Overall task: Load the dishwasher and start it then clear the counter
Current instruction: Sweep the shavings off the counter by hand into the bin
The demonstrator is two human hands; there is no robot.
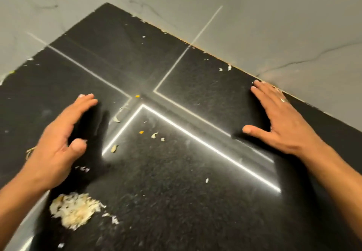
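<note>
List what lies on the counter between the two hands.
Head view: between left hand and right hand, black counter holds scattered scraps and bright light reflections.

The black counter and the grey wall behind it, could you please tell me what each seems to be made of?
The counter looks like polished black granite or a similar stone: fine pale speckles and sharp mirrored light lines suggest a glossy finish. The wall looks like large grey marble-look tiles, probably ceramic or stone: dark veins, a straight pale joint and a soft sheen. Neither can be confirmed from looks alone.
</note>
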